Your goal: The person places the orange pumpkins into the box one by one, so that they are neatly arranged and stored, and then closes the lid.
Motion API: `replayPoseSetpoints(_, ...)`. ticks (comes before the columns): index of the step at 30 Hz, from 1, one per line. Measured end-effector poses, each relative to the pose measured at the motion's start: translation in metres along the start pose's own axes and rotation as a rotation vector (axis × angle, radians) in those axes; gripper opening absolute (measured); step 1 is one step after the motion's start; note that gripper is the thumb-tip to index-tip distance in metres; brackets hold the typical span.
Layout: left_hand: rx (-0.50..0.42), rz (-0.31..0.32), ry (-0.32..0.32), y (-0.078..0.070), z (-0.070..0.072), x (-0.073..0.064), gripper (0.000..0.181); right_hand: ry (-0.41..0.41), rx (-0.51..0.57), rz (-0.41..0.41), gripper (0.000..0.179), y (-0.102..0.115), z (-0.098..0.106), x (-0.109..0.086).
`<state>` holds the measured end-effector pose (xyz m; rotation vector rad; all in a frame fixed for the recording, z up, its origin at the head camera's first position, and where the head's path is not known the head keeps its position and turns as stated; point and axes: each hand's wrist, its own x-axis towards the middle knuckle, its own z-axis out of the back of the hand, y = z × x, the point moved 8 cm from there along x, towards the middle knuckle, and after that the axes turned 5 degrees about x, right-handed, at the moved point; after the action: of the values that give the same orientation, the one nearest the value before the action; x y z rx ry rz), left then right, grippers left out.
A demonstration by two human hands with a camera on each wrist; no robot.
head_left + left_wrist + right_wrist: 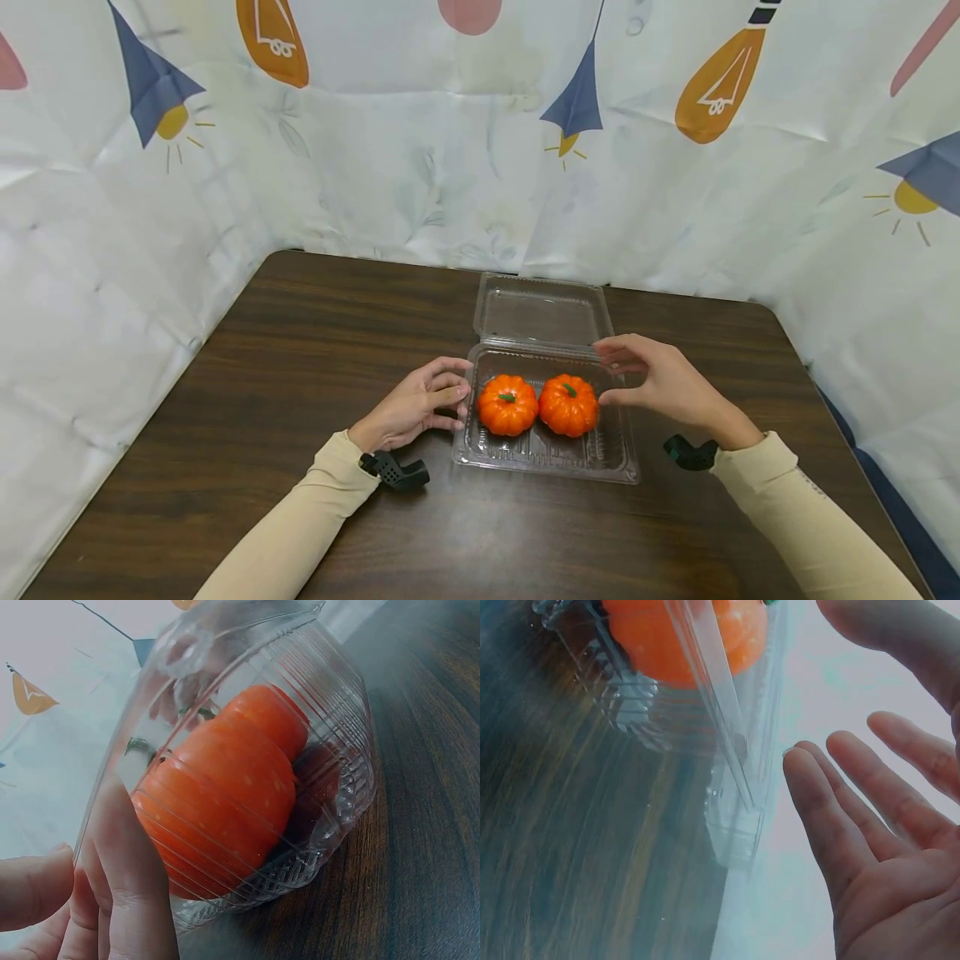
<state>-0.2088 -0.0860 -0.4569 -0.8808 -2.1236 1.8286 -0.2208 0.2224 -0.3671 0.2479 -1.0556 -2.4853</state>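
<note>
A clear plastic clamshell box [600, 467] lies on the table with its lid [543, 310] folded back behind it. Two small orange pumpkins with green stems sit side by side inside, a left pumpkin [507, 407] and a right pumpkin [568, 407]. At the box's left edge, my left hand [416, 404] pinches the rim; in the left wrist view the thumb [37, 885] meets the edge while the fingers lie along the outer wall. My right hand [663, 383] hovers by the right edge, fingers loosely bent and apart from the box in the right wrist view.
The dark wood-grain table [337, 333] extends around the box. Behind it hangs a pale printed cloth [390, 167] with lamp and bulb patterns, close to the lid's far edge. Each wrist wears a black strap mount.
</note>
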Motion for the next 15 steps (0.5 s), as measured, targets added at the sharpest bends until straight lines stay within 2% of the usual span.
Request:
replayPoseSetpoints(5,0.002,0.001,-0.003,0.001,0.001,0.000,0.052,-0.040,0.053,-0.025,0.069,-0.008,0.006,0.002)
replayPoseSetpoints(15,0.003,0.000,0.002,0.001,0.001,0.001,0.051,-0.113,0.267,-0.146,0.059,-0.039,0.019,0.009)
